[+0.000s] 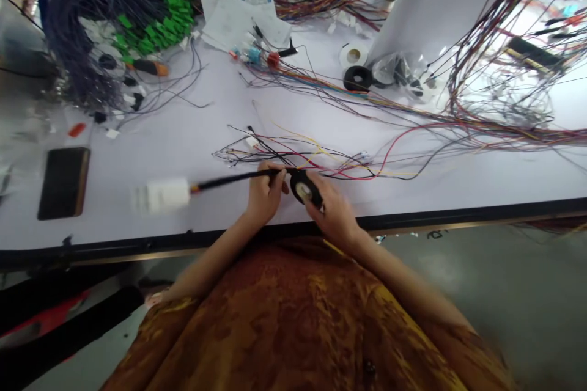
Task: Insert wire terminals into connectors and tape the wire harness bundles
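Observation:
Near the table's front edge, my left hand [265,195] pinches a black-wrapped wire harness [224,181]. A white connector [167,195], blurred by motion, sits at the harness's left end, with a little red and yellow wire bare beside it. Close by on the right, my right hand [334,204] is closed around a roll of black tape [303,188], its pale core facing up. The tape roll lies right against the harness by my left fingertips. Beyond my hands, loose black, red and yellow wires [321,156] spread out from the harness; some have small end pieces.
A dark phone [64,183] lies at the left. Behind it are a grey wire bundle with green connectors [160,24] and an orange-handled tool [150,67]. Papers [243,18], another black tape roll [358,79] and long wire bundles [413,111] lie farther back.

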The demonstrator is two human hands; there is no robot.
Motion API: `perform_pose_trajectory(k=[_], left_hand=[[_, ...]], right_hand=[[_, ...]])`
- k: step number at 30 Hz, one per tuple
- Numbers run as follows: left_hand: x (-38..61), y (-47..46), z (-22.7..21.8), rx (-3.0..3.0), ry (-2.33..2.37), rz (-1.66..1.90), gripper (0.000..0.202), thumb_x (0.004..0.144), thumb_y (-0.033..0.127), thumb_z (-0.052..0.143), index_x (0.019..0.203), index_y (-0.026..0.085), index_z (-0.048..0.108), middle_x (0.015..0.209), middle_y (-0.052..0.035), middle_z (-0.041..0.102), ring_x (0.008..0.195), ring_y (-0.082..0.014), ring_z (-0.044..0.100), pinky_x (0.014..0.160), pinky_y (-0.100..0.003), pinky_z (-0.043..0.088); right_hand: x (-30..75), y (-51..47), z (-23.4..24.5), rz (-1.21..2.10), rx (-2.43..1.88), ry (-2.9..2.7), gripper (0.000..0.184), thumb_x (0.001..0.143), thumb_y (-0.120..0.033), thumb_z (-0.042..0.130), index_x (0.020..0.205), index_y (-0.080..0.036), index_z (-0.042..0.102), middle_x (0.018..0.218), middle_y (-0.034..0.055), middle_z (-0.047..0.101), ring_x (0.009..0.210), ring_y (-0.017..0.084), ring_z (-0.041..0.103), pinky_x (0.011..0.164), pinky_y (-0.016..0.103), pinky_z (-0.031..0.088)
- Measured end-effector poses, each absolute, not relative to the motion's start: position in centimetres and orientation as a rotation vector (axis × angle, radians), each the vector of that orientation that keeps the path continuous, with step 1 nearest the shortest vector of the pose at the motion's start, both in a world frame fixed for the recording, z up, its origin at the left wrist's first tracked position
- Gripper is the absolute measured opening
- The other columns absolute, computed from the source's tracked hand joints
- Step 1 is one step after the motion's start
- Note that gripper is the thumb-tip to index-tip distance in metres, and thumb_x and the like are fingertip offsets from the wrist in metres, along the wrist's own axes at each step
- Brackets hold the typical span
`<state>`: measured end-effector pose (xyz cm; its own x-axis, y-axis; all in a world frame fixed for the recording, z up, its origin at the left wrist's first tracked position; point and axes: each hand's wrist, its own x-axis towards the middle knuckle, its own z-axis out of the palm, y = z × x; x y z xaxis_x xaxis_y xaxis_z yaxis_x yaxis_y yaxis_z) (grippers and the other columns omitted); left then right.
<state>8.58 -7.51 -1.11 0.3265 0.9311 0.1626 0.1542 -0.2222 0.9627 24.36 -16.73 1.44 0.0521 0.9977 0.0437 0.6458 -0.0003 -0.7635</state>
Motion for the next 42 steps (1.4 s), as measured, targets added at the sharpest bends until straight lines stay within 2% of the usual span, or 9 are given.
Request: perform_pose_trajectory(k=[4, 8, 14, 21, 28, 31, 35, 39, 42], left_hand=[[9.3, -8.2, 0.5, 1.491, 0.985, 0.978, 0.021, 0.096, 0.04, 0.055, 0.094, 0.019, 0.055, 0.073, 0.0022, 0.065, 0.042, -0.0057, 0.056, 0.043, -0.016, 0.045], [9.6, -9.6, 0.1, 1.69, 0.953, 1.046, 0.016, 0.099, 0.031, 0.049, 0.105, 0.02, 0.058, 0.102, -0.0047, 0.067, 0.071, -0.0103, 0.071, 0.068, -0.023, 0.059], [9.0, -11.1, -2.1, 2.263, 0.985, 0.889, 0.021, 0.095, 0.014, 0.047, 0.111, 0.022, 0.057, 0.112, -0.0081, 0.067, 0.102, -0.0198, 0.067, 0.082, -0.03, 0.056], [8.9, -11.3, -3.1, 2.415, 0.911, 0.895, 0.025, 0.094, 0.009, 0.042, 0.114, 0.02, 0.051, 0.112, -0.0115, 0.064, 0.102, -0.0207, 0.065, 0.079, -0.032, 0.055], [8.5, -10.9, -3.9, 2.294, 0.945, 0.982, 0.011, 0.097, 0.018, 0.045, 0.102, 0.02, 0.054, 0.103, -0.008, 0.059, 0.082, -0.0164, 0.062, 0.063, -0.026, 0.047], [8.5, -10.4, -3.7, 2.203, 0.919, 1.04, 0.009, 0.096, 0.02, 0.049, 0.101, 0.02, 0.056, 0.105, -0.0078, 0.059, 0.088, -0.0165, 0.063, 0.071, -0.027, 0.05], [9.1, -9.4, -3.4, 1.889, 0.979, 1.174, 0.007, 0.097, 0.023, 0.051, 0.095, 0.02, 0.057, 0.106, -0.0079, 0.063, 0.099, -0.0174, 0.063, 0.086, -0.033, 0.053], [9.8, -8.7, -3.5, 1.529, 0.947, 1.043, 0.011, 0.096, 0.028, 0.052, 0.092, 0.019, 0.057, 0.093, -0.0045, 0.066, 0.079, -0.0139, 0.066, 0.073, -0.029, 0.055], [10.1, -8.4, -3.7, 1.475, 0.958, 1.005, 0.007, 0.09, 0.025, 0.061, 0.087, 0.019, 0.059, 0.085, -0.0019, 0.065, 0.078, -0.014, 0.065, 0.072, -0.028, 0.053]], right_hand=[[22.6, -18.2, -0.5, 0.821, -1.87, -1.828, 0.054, 0.093, -0.02, 0.05, 0.147, -0.018, 0.043, 0.121, 0.0148, 0.066, 0.099, 0.024, 0.068, 0.084, 0.036, 0.057], [25.2, -16.3, 1.8, 0.763, -1.669, -1.761, 0.028, 0.096, -0.025, 0.05, 0.118, -0.018, 0.066, 0.104, 0.0095, 0.07, 0.088, 0.018, 0.066, 0.078, 0.029, 0.052], [26.3, -8.0, 7.7, 0.936, -1.627, -1.985, 0.02, 0.09, -0.015, 0.052, 0.095, -0.013, 0.071, 0.084, 0.0036, 0.071, 0.073, 0.012, 0.059, 0.071, 0.024, 0.042], [21.9, -2.0, 7.8, 0.774, -1.899, -2.686, 0.025, 0.078, -0.012, 0.063, 0.101, -0.005, 0.071, 0.1, 0.0198, 0.072, 0.094, 0.029, 0.067, 0.07, 0.032, 0.046], [22.1, -4.1, 7.1, 0.533, -1.714, -2.618, 0.05, 0.085, -0.012, 0.051, 0.136, -0.017, 0.049, 0.122, 0.0146, 0.064, 0.097, 0.026, 0.066, 0.074, 0.036, 0.05], [24.2, -6.3, 7.0, 0.492, -1.72, -2.38, 0.053, 0.086, -0.011, 0.045, 0.138, -0.019, 0.045, 0.143, 0.0148, 0.047, 0.102, 0.024, 0.064, 0.08, 0.037, 0.052], [27.5, -9.1, 4.6, 0.407, -1.689, -1.999, 0.059, 0.081, -0.012, 0.047, 0.14, -0.021, 0.043, 0.155, 0.0135, 0.03, 0.131, 0.03, 0.047, 0.098, 0.044, 0.049], [29.0, -10.8, 2.8, 0.354, -1.704, -1.984, 0.055, 0.084, -0.009, 0.043, 0.137, -0.023, 0.051, 0.154, 0.0106, 0.036, 0.139, 0.029, 0.039, 0.108, 0.05, 0.041], [28.5, -10.9, 3.3, 0.421, -1.644, -2.248, 0.045, 0.09, -0.021, 0.05, 0.135, -0.02, 0.053, 0.146, 0.0114, 0.05, 0.133, 0.028, 0.045, 0.11, 0.048, 0.038]])
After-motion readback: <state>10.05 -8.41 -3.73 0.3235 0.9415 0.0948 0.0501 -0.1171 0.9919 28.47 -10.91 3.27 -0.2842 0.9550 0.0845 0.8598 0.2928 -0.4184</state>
